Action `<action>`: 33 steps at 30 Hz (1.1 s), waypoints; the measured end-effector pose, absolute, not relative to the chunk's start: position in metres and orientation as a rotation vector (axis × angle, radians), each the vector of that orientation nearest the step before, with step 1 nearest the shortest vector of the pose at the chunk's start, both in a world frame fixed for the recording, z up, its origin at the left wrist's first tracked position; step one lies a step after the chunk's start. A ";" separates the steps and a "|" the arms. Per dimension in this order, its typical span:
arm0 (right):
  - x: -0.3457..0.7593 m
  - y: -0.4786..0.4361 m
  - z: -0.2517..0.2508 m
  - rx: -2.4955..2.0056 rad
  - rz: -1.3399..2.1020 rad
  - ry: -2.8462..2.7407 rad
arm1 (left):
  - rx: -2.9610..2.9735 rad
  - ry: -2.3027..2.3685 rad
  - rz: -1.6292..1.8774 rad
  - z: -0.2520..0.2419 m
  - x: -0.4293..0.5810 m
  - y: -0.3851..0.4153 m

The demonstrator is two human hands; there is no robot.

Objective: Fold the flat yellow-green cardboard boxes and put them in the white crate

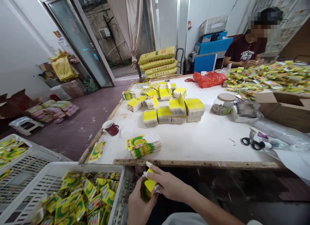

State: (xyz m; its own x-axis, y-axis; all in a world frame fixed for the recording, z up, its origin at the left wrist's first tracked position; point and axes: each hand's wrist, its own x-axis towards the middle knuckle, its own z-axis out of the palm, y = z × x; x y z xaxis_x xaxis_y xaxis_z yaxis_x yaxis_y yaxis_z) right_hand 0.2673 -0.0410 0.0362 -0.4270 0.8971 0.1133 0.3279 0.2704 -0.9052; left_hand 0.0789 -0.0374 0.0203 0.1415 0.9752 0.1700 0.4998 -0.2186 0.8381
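Observation:
Both my hands are below the near edge of the white table (208, 141), closed together around a small stack of yellow packets (149, 184). My left hand (138, 204) cups the stack from underneath. My right hand (167, 183) presses it from the top and side with its fingers curled. A white crate (118, 183) filled with loose yellow-green packets (79, 199) stands just left of my hands. On the table's near edge lies a fanned stack of packets (142, 145).
Bundled yellow packet stacks (174, 110) fill the table's middle. A red cup (111, 128), a lidded jar (222, 104), scissors (252, 143), a cardboard box (283, 108) and a red bag (209, 79) also sit there. Another person (247, 48) sits at the far right behind heaped packets (266, 78). A second crate (14, 154) stands at the left.

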 end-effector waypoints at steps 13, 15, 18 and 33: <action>0.269 -0.030 0.042 -0.984 1.160 -1.897 | 1.577 1.327 0.917 0.014 0.066 -0.037; 0.257 -0.024 0.041 -0.952 1.163 -1.877 | 1.449 1.384 0.989 0.009 0.050 -0.035; 0.243 -0.007 0.052 -0.857 1.130 -1.899 | 1.322 1.557 1.067 0.009 0.024 -0.032; 0.229 -0.002 0.041 -0.848 1.051 -2.046 | 1.529 1.526 1.039 0.006 0.026 -0.028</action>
State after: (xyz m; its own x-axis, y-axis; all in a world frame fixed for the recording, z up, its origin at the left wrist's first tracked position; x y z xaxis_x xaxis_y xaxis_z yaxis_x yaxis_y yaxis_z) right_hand 0.2290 -0.0021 0.0410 -0.5591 0.7842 0.2692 0.2380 0.4628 -0.8539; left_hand 0.0261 -0.0279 0.0055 -0.0291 0.9984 0.0490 0.4109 -0.0327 0.9111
